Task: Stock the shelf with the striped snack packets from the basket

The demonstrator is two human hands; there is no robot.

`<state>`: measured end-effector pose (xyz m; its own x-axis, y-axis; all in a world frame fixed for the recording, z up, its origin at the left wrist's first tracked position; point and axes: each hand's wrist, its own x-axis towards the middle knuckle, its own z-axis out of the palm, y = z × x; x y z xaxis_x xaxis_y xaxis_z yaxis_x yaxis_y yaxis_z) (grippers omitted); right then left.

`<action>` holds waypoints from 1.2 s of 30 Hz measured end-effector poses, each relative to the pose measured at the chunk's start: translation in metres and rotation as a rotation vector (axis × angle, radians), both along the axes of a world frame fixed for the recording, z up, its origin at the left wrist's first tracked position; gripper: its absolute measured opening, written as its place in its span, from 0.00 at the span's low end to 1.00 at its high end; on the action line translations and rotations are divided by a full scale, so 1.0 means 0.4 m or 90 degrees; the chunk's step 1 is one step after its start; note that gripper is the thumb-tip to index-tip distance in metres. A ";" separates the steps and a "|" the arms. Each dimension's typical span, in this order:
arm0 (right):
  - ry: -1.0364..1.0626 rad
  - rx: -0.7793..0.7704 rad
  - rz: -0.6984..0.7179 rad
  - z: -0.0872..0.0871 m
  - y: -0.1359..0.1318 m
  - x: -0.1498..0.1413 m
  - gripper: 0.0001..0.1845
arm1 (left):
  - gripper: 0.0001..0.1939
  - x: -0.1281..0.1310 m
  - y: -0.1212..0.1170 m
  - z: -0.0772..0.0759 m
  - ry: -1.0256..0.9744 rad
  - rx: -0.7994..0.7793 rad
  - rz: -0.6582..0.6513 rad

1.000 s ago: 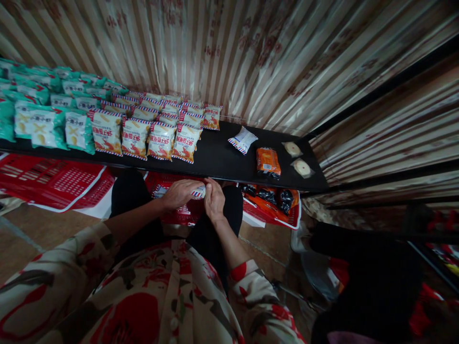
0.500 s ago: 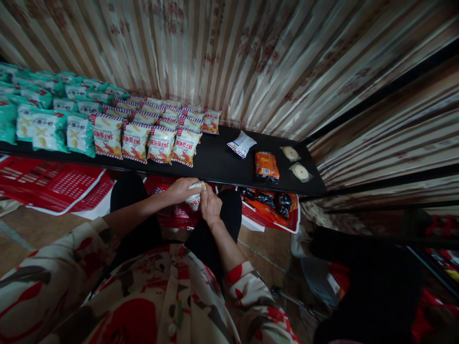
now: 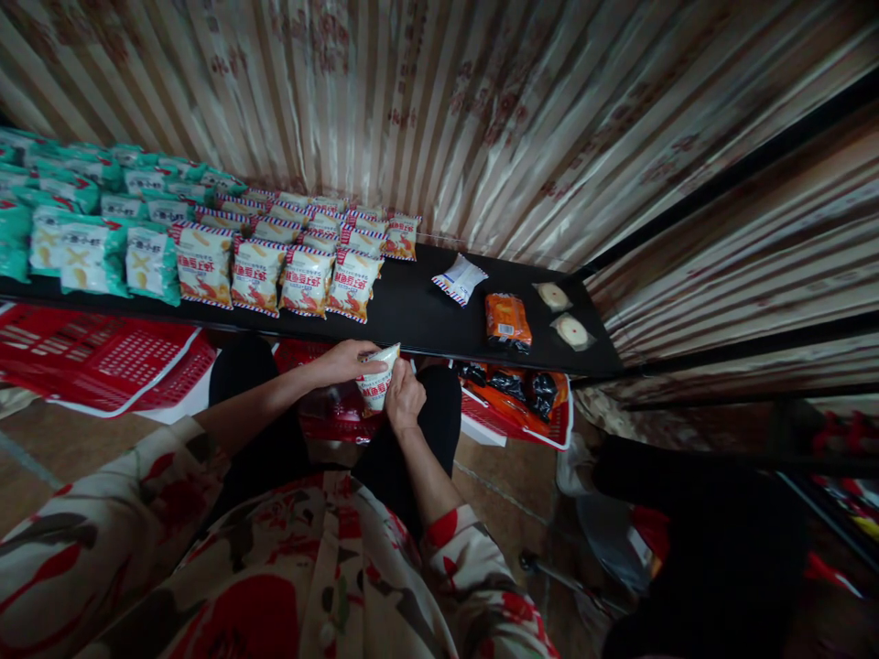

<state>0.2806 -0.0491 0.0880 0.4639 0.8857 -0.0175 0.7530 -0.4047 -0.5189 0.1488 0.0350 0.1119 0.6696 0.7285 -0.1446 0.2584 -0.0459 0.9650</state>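
Between my two hands, over my lap and just off the table's front edge, is a small white snack bag (image 3: 374, 388) with red print. My left hand (image 3: 350, 361) grips its upper left side, the thumb across the front. Closed round the bag's right edge is my right hand (image 3: 405, 394). Rows of matching snack bags (image 3: 303, 279) stand upright on the black table (image 3: 418, 320), ahead and to the left. One more snack bag (image 3: 460, 278) lies flat, back side up, farther right.
Teal snack bags (image 3: 92, 256) crowd the table's left end. An orange package (image 3: 507, 320) and two round wrapped items (image 3: 572, 331) lie at the right. Red baskets (image 3: 103, 357) stand beneath the table, one with orange-and-black packages (image 3: 509, 381). A striped curtain (image 3: 439, 110) hangs behind.
The bag in my hands has turned upright, so more of its printed front shows. My left hand has shifted slightly toward its upper left side. The table's contents look the same.
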 end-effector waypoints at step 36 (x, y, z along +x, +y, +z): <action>0.329 0.124 -0.041 0.008 0.022 0.013 0.33 | 0.21 0.115 -0.004 -0.029 0.049 0.009 0.431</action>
<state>0.2856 -0.0403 0.0911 0.4913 0.8657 -0.0955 0.3581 -0.3007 -0.8839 0.1950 0.0332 0.1004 0.0529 0.9855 -0.1611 0.3023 0.1380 0.9432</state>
